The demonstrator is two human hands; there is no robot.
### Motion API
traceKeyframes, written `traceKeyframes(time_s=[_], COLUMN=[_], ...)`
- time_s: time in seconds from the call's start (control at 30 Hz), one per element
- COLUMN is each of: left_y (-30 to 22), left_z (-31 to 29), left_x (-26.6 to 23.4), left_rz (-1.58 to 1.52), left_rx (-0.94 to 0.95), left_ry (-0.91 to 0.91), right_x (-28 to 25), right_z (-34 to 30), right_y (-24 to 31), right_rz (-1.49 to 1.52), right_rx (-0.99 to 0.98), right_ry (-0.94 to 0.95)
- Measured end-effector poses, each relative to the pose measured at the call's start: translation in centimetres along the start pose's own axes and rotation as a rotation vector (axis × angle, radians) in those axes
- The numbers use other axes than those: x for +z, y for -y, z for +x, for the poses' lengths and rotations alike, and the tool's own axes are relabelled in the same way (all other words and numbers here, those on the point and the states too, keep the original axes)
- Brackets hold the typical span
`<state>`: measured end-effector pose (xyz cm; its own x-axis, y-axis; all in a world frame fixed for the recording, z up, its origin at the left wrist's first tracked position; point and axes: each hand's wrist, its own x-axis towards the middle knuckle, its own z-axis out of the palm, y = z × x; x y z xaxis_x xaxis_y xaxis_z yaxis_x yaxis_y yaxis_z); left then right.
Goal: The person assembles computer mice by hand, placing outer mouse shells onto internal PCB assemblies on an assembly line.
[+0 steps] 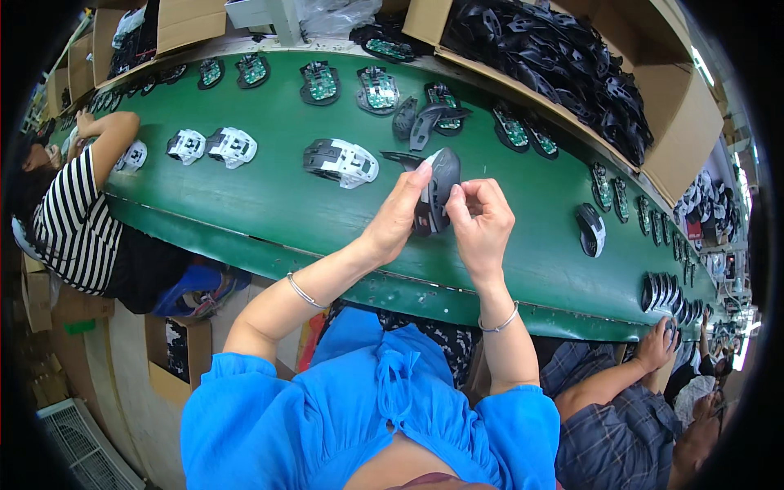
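My left hand (398, 211) is closed round a dark computer mouse (444, 173), its thumb along the near left side. The mouse is tilted up above the green table, and a thin black wing-shaped part sticks out to its left. My right hand (482, 222) is closed too, fingers curled, with thumb and forefinger pinched against the right edge of the mouse. What lies between those fingertips is hidden. Just beyond, loose black shell pieces (425, 126) lie against a mouse base with a green circuit board (450, 122). A white and black mouse shell (341, 162) rests to the left.
Mouse bases with circuit boards (320, 83) line the far side of the green table (269, 192). A cardboard box (682, 131) of black parts stands at the far right. A black and white shell (590, 230) lies right. Co-workers sit left (77, 212) and right (612, 400).
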<state>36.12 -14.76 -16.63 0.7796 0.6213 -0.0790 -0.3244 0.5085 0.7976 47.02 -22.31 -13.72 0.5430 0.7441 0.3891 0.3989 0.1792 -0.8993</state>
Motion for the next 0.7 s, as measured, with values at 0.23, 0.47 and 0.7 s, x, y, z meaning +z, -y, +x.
traceKeyframes(time_s=[0.23, 0.47, 0.7], left_y=[0.2, 0.0, -0.2], left_z=[-1.6, -3.6, -4.2], left_x=[-1.2, -0.5, -1.5], left_rz=[0.03, 0.327, 0.721], left_rx=[0.063, 0.202, 0.392], left_ry=[-0.173, -0.209, -0.063], right_x=[1.2, -0.1, -3.9], right_z=[-0.6, -2.2, -1.3], right_y=[1.1, 3.1, 2.9], right_rz=[-0.398, -0.4, 0.345], right_rx=[-0.126, -0.117, 0.437], right_ry=[0.106, 0.237, 0.369])
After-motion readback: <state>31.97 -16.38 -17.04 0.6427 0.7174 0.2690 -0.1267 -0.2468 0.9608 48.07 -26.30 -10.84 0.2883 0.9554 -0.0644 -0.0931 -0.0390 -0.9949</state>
